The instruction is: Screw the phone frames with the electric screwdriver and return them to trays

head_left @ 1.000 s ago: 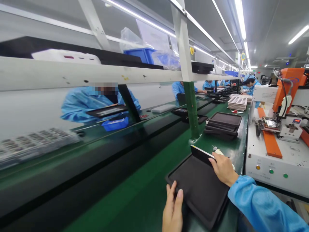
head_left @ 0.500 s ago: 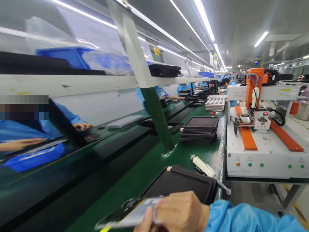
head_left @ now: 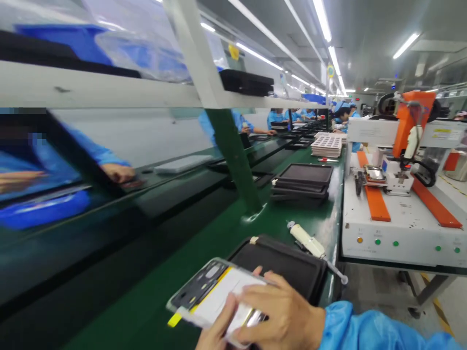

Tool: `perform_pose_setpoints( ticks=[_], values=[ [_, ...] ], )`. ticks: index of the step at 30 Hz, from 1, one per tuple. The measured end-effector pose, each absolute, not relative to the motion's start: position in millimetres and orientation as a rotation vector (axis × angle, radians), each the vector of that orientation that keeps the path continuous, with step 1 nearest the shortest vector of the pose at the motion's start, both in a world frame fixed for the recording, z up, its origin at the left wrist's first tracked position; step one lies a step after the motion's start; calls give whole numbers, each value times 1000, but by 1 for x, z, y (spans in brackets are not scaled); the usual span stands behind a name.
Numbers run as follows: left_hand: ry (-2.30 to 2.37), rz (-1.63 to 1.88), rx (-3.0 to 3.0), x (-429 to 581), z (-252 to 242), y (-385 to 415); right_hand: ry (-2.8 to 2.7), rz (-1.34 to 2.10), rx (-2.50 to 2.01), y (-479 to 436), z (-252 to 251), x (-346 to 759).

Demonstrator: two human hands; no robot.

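Observation:
An opened smartphone (head_left: 219, 296) is tilted above the bench, its inside facing up. Its black upper section, white middle, yellow strip and a yellow tab (head_left: 174, 319) at the edge show. My left hand (head_left: 215, 333) grips it from below, with the thumb on top; the rest of that hand is mostly out of view. Across the phone's near right end lies my right hand (head_left: 284, 311), its fingers bent over the surface and edge. Just behind my hands is a black tray (head_left: 280, 257). A cream electric screwdriver (head_left: 306, 239) lies next to that tray.
Stacked black trays (head_left: 304, 177) stand further along the green bench (head_left: 175, 262). A slanted post (head_left: 237, 165) rises to a shelf. On the right stands a white and orange machine (head_left: 404, 214). Across the bench, a person in blue works beside a blue bin (head_left: 47, 209).
The phone has tipped up so its inner face shows more. My right fingers have spread over its near end. The view has shifted slightly, and the machine's orange head has moved right.

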State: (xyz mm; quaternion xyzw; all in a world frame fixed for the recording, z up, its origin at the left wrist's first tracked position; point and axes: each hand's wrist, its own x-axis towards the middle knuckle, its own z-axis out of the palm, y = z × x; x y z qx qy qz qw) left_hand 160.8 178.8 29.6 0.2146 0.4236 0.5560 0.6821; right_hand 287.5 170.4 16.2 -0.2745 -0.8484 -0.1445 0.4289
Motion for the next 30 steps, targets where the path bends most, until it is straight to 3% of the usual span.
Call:
perform_pose_setpoints(
  ticks=[5,12,18,24,30],
  values=[
    [792,1299,276,170,52,166,-1753,399,-784,158,16,296],
    [684,1395,319,170,38,162,-1243,1054,-1028,173,4,301],
    [647,1400,358,170,34,162,-1093,1191,-1062,178,14,302],
    [661,1409,394,169,32,162,-1306,1445,-1091,177,20,302],
    [620,1380,431,169,24,161,-1366,1448,-1070,175,17,305]
  ],
)
